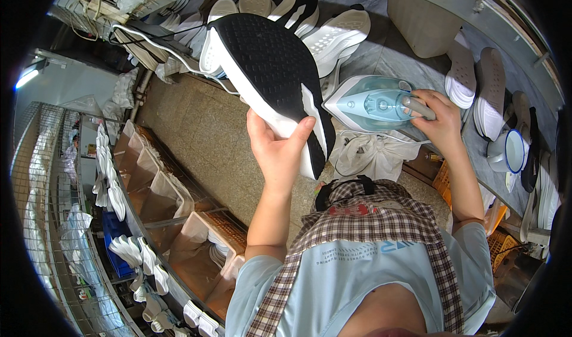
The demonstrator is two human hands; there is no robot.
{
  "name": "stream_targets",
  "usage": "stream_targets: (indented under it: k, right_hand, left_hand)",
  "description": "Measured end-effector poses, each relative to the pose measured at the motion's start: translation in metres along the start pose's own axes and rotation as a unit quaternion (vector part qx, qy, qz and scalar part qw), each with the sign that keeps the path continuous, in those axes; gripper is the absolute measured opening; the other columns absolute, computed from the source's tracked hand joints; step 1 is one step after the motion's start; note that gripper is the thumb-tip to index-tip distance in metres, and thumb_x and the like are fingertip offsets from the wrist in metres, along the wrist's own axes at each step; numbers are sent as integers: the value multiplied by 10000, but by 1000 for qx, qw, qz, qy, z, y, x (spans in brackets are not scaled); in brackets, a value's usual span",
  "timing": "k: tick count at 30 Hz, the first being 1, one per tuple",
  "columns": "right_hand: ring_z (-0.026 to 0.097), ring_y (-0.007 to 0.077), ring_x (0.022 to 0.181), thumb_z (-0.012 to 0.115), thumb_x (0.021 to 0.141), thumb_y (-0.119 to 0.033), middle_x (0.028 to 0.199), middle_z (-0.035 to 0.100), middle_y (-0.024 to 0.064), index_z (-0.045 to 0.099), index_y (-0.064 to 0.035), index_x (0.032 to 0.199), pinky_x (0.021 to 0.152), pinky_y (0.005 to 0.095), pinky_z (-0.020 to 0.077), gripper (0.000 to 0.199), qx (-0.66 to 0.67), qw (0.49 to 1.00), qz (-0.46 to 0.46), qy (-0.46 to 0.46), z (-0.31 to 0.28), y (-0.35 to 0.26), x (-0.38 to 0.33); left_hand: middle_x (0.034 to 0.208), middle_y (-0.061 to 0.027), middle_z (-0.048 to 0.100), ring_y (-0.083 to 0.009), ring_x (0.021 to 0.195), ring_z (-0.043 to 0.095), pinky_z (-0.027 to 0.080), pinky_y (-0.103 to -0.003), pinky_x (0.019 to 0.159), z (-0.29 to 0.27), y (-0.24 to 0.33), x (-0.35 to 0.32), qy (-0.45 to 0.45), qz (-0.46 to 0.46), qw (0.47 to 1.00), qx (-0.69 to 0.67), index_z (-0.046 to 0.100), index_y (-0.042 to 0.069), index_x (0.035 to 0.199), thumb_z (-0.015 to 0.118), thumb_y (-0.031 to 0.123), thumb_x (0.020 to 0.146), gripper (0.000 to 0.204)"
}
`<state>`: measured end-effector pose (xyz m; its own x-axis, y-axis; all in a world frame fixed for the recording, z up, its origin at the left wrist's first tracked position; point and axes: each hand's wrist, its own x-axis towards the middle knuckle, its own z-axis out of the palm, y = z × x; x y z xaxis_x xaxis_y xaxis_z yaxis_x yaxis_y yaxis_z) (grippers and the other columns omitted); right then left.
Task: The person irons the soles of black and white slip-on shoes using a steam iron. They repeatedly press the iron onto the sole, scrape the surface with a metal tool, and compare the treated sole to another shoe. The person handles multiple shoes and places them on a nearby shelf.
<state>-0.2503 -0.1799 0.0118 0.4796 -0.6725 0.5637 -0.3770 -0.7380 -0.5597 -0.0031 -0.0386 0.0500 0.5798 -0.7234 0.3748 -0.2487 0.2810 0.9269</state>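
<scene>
My left hand (pixel 277 143) is closed on the near edge of a large shoe sole (pixel 268 60), thumb on one side. Black textured tread faces up, and the sidewall is white with a white patch near one end. My right hand (pixel 441 119) wraps round the grey handle of a light blue and white steam iron (pixel 372 105). The iron's pointed tip aims left at the sole's edge; I cannot tell whether they touch. Just beyond, white soles (pixel 341 39) lie on the grey bench (pixel 381 54), partly hidden by the held sole.
At the right of the bench are more soles (pixel 491 90) and a white enamel mug (pixel 515 150). A grey block (pixel 422 21) stands at the back. White cloth (pixel 372 155) hangs below the iron. Lined bins (pixel 173 227) and a wire rack (pixel 44 200) with white soles stand left.
</scene>
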Motion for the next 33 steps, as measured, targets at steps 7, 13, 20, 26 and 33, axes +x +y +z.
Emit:
stream_targets:
  k: [7, 13, 20, 26, 33]
  right_hand:
    - [644, 216, 814, 713, 569, -12, 945, 650, 103, 630, -16, 986, 737, 288, 502, 426, 3, 999, 48, 10, 1, 16, -11]
    - [609, 141, 837, 686, 709, 9, 961, 633, 71, 570, 18, 1097, 732, 279, 486, 405, 205, 950, 197, 129, 12, 64, -35]
    - [605, 133, 839, 625, 796, 36, 967, 623, 56, 527, 32, 1101, 773, 260, 460, 320, 342, 894, 236, 168, 25, 92, -51]
    - [512, 53, 712, 640, 806, -5, 943, 607, 21, 554, 1, 1080, 620, 175, 386, 288, 302, 899, 272, 162, 31, 102, -58]
    - [411, 46, 627, 600, 845, -54, 928, 496, 20, 433, -42, 1068, 530, 183, 347, 279, 373, 860, 156, 313, 23, 34, -78]
  left_hand:
    - [1134, -106, 511, -179, 1010, 547, 455, -305, 879, 0, -1, -2, 12, 20, 997, -68, 331, -6, 1259, 726, 10, 732, 659]
    - [1140, -133, 540, -207, 982, 585, 492, -323, 864, 0, -11, 0, 67, -11, 956, -285, 301, 10, 1274, 685, 21, 774, 631]
    - [1185, -92, 532, -204, 1059, 545, 446, -351, 928, -1, -17, -4, 8, -43, 931, -361, 347, 36, 1265, 760, 182, 744, 681]
    - [1211, -91, 511, -203, 1085, 526, 435, -350, 938, 0, -16, -8, -20, -63, 921, -383, 342, 45, 1275, 764, 193, 737, 699]
    - [1209, -101, 505, -207, 1090, 522, 434, -352, 944, -6, -15, -13, -17, -65, 921, -384, 322, 42, 1283, 724, 136, 763, 664]
